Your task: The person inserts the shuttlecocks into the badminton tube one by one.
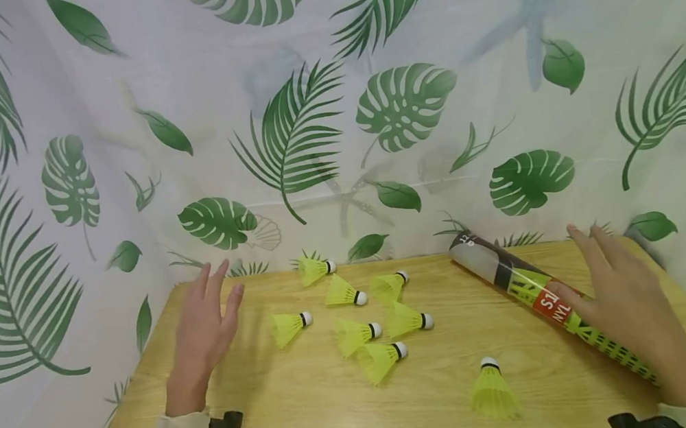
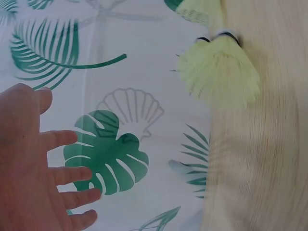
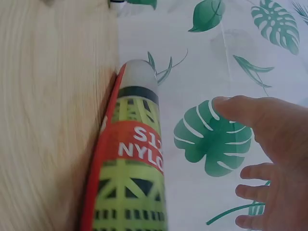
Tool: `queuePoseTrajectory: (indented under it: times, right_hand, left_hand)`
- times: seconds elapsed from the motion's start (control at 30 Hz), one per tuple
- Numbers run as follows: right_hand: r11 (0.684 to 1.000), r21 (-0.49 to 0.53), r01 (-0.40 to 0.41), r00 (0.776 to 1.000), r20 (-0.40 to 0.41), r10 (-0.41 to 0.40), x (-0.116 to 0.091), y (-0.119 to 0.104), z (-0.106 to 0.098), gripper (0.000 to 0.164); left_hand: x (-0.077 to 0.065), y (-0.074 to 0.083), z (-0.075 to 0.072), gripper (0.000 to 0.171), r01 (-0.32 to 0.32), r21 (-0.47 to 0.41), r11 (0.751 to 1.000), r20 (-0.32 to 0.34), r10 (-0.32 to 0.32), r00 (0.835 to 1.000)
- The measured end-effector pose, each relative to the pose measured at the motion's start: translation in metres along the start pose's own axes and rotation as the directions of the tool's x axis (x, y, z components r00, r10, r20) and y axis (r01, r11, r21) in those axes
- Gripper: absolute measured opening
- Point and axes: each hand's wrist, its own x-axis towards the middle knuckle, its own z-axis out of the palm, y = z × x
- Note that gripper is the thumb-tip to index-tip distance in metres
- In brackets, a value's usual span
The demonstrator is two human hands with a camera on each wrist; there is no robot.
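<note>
Several yellow shuttlecocks with white tips and black bands lie loose on the table, one shuttlecock [image 1: 288, 328] nearest my left hand and another shuttlecock [image 1: 493, 392] apart at the front. My left hand [image 1: 204, 320] is raised over the table's left side, fingers spread and holding nothing. On the right a long printed shuttlecock tube [image 1: 526, 286] lies slantwise, its lettering showing in the right wrist view. Above the tube hovers my right hand [image 1: 630, 296], fingers extended, hiding part of it. The left wrist view shows blurred shuttlecocks [image 2: 221, 72] beyond the left hand.
The wooden table [image 1: 275, 413] reaches back to a white cloth [image 1: 332, 229] printed with green leaves, which hangs behind it and along the sides. Light glares off the table's front.
</note>
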Motion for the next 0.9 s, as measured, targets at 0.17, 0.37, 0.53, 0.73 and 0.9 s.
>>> queuePoseTrajectory:
  times: [0.17,0.37,0.53,0.73,0.9]
  right_hand:
    - [0.995,0.065,-0.077,0.997,0.022,0.075,-0.002,-0.006,0.007,0.098]
    - [0.982,0.123,-0.141,0.990,0.033,0.138,-0.001,-0.005,0.016,0.095]
    - [0.975,0.164,-0.153,0.988,0.039,0.148,-0.001,-0.002,0.020,0.091]
    - [0.963,0.201,-0.180,0.983,0.058,0.172,-0.004,-0.002,0.029,0.087]
    - [0.956,0.220,-0.193,0.979,0.101,0.174,-0.006,-0.001,0.033,0.085]
  left_hand:
    - [-0.011,0.008,0.008,0.059,0.047,-0.118,0.992,-0.023,-0.050,0.998]
    - [-0.016,0.013,0.017,0.057,0.070,-0.264,0.962,-0.010,-0.076,0.997]
    - [-0.019,0.016,0.022,0.057,0.111,-0.343,0.933,0.010,-0.115,0.993]
    - [-0.023,0.013,0.031,0.055,0.184,-0.435,0.881,0.038,-0.186,0.982]
    - [-0.026,0.013,0.041,0.055,0.261,-0.429,0.865,0.126,-0.229,0.965]
